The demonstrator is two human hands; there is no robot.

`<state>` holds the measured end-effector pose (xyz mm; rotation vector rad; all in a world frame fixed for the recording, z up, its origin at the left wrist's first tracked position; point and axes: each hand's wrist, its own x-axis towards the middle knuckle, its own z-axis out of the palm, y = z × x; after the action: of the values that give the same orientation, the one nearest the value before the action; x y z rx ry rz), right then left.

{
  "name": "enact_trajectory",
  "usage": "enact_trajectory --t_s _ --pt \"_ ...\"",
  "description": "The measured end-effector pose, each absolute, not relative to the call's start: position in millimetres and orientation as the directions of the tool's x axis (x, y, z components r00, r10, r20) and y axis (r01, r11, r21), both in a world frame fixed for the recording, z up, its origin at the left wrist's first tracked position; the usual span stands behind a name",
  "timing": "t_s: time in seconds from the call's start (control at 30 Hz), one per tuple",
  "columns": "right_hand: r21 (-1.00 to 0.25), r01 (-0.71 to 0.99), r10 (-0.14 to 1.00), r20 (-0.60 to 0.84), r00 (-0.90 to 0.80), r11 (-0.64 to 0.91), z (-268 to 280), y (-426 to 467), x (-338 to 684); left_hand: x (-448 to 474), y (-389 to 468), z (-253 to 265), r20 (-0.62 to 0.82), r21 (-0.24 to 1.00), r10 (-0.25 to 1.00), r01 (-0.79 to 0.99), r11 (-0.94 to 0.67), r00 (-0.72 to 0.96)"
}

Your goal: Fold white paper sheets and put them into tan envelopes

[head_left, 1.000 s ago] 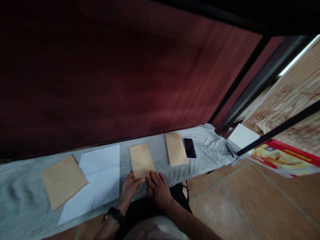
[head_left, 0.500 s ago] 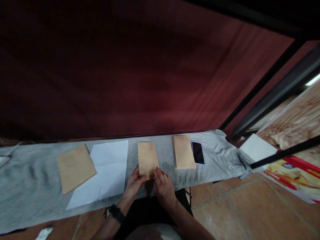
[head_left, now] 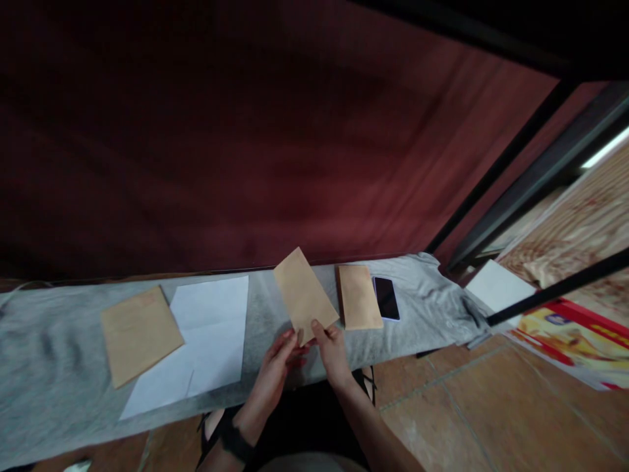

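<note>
A brown paper envelope point(head_left: 305, 295) is tilted up off the grey cloth, its top leaning to the left. My right hand point(head_left: 333, 351) grips its lower edge, thumb on the front face and fingers behind. At the bottom left corner, my left hand point(head_left: 279, 364) pinches the same envelope, with some of its fingers passing underneath. To the right lies a stack of brown envelopes point(head_left: 361, 298). On the left, more brown paper, apparently an envelope point(head_left: 140, 334), overlaps white paper sheets point(head_left: 213, 334).
A dark-screened phone point(head_left: 386, 299) lies beside the right stack. Grey cloth point(head_left: 417, 308) covers the long narrow surface. A dark red panel point(head_left: 295, 164) rises behind it. At the right are a black metal bar point(head_left: 555, 298), a white box point(head_left: 498, 287) and a colourful printed carton point(head_left: 574, 341).
The envelope has been lifted from the cloth and turned, its top swinging left. My right hand has moved right and up, and its thumb is now on the envelope's face.
</note>
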<state>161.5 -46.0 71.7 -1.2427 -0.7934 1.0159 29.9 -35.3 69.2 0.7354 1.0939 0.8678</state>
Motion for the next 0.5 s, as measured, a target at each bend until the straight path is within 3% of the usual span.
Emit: enact_trajectory --t_s 0.1,0.2,0.33,0.5 --pt "-0.888 -0.458 0.931 -0.205 0.302 -0.047 62.6 -47.9 146.2 34.0 -34.3 66.1 -0.385 0.871 0.890 -0.224 0.438 0.244" --pt "-0.818 -0.570 0.914 -0.289 0.285 -0.080 50.2 -52.7 138.9 28.2 -26.6 60.4 -0.393 0.892 0.887 -0.134 0.432 0.244" --pt "-0.792 -0.605 0.873 -0.350 0.340 -0.082 32.4 -58.1 146.7 14.4 -14.6 52.2 -0.412 0.906 0.881 -0.001 0.423 0.232" --pt "-0.855 -0.514 0.853 -0.312 0.418 -0.061 11.1 -59.1 165.6 9.9 -7.5 45.6 -0.422 0.907 0.887 0.080 0.414 0.188"
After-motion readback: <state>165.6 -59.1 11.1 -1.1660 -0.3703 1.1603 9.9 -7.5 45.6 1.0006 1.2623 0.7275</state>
